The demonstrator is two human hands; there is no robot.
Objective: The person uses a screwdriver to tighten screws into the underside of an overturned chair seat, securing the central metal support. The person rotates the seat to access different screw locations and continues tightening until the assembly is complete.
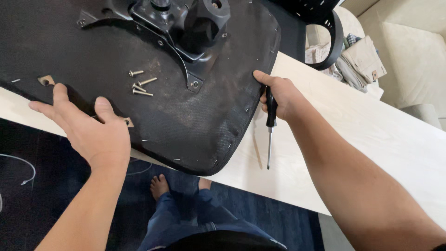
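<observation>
An upturned office chair seat (186, 116), black fabric underneath, lies on a pale wooden table (371, 135). My left hand (90, 130) rests flat on the seat's near left edge, fingers spread. At the seat's right edge, the thumb of my right hand (278, 95) touches the rim, and this hand grips a black-handled screwdriver (270, 125) whose shaft points down toward me. Several loose silver bolts (141, 83) lie on the seat fabric. The black metal mechanism plate (181, 28) is bolted at the seat's centre, one bolt (195, 84) showing at its near tip.
A black chair armrest loop (332, 42) juts past the seat's far right. Folded beige clothes (360, 62) sit on a cream sofa (413, 46) beyond the table. My legs and bare feet (160, 186) stand on a dark blue rug. A white cable (23, 169) lies at left.
</observation>
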